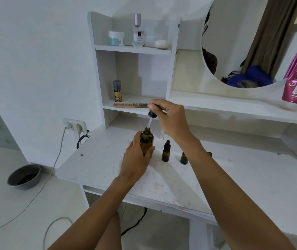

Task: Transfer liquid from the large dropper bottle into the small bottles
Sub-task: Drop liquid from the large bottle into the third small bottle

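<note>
The large dropper bottle (146, 142) stands upright on the counter (162, 186), toward its back edge and nearer its left edge than its right, just in front of the shelf unit. The left grip (137, 156) is wrapped round the bottle's lower body, thumb on one side and fingers curled round the other. This looks meant to keep the bottle from tipping while its neck is worked from above.

The right grip (171, 118) hangs over the bottle's mouth, thumb and fingertips pinching the rubber bulb of the dropper (152, 114), with the other fingers curled in. The glass pipette points almost straight down, its tip at or just inside the open neck. Whether it holds liquid cannot be told. Held over the mouth like this, a stray drop would fall back into the bottle rather than onto the counter.

The small bottles stand to the right, along the same back strip of the counter. A capped small bottle (166, 151) is just beside the large one, an open small bottle (184, 158) comes next, apart from it, and a third bottle (209, 153) is mostly hidden behind the right forearm. They sit near enough that a loaded dropper has only a short trip sideways. I judge the step in hand to be drawing up or lifting out a dose, with the open small bottle the likely target
</note>
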